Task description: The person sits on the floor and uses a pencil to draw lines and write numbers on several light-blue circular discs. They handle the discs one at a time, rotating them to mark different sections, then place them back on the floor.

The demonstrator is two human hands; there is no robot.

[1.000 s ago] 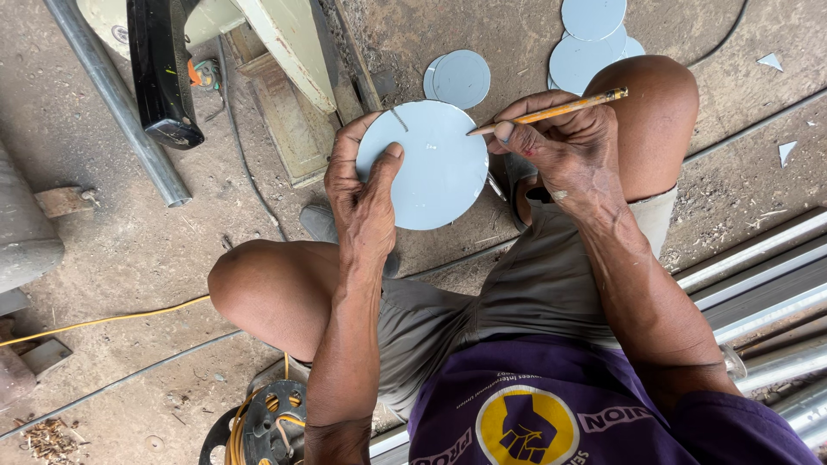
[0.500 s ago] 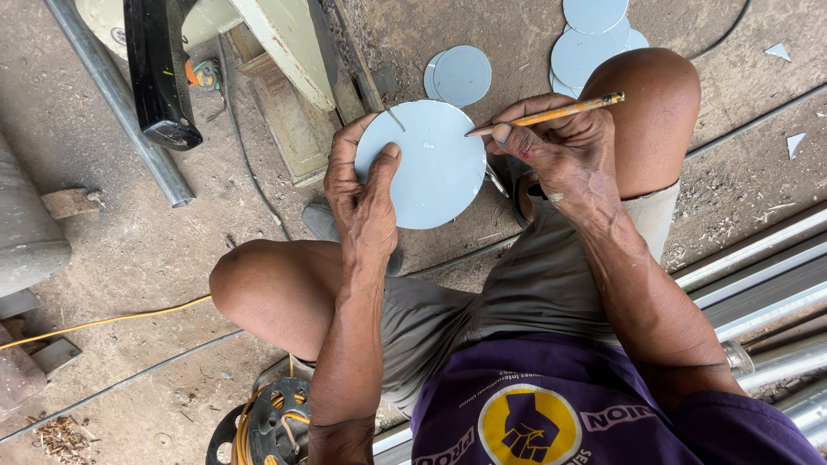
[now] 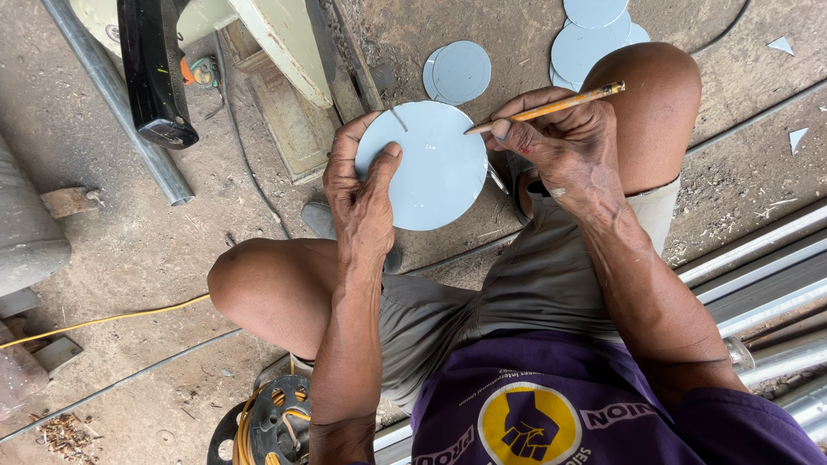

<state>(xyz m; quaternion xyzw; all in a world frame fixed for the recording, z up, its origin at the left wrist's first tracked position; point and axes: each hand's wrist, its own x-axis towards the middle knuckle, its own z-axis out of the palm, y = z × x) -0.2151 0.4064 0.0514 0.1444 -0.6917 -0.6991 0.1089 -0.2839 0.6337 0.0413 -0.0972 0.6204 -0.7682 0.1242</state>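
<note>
Inspector: Left hand [image 3: 366, 202]?

Clerk: Fingers curled round the left rim of a pale blue disc [image 3: 431, 168], held between the knees.

Inspector: Right hand [image 3: 564, 146]?

Clerk: Pinched shut on a yellow pencil [image 3: 547, 108], tip at the disc's right edge. More discs [image 3: 461, 71] lie farther off.

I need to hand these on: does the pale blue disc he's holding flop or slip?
The disc looks stiff: it stays flat though the left hand grips only one edge. Its glossy face may be slippery. Thin and round, it would probably roll if stood on edge.
</note>
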